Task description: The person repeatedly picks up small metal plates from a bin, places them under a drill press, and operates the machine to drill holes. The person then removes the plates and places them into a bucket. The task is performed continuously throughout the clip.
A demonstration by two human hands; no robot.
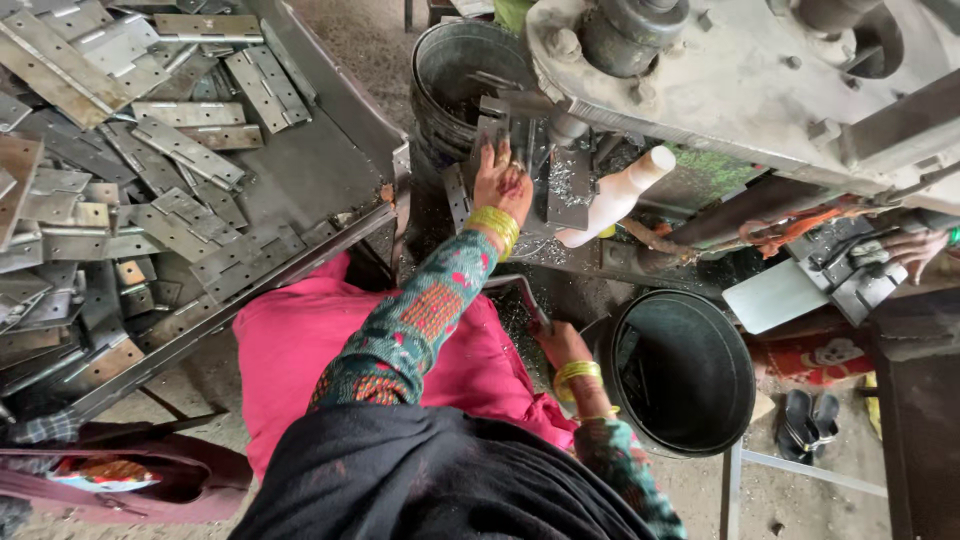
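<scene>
Fingers of the left hand press a metal hinge on the machine bed at twelve o'clock. The right hand pinches another hinge plate above the black bucket at three o'clock. Hinges fill the tray at ten o'clock.

Buckets: 2 – grey metal bucket, black bucket
Bottles: 1, white bottle
Sandals: 1 pr, black sandals
Hands I see: 3 – left hand, right hand, co-worker's hand
Hinge plates: dozens, can't count exactly
Tray: 1
</scene>
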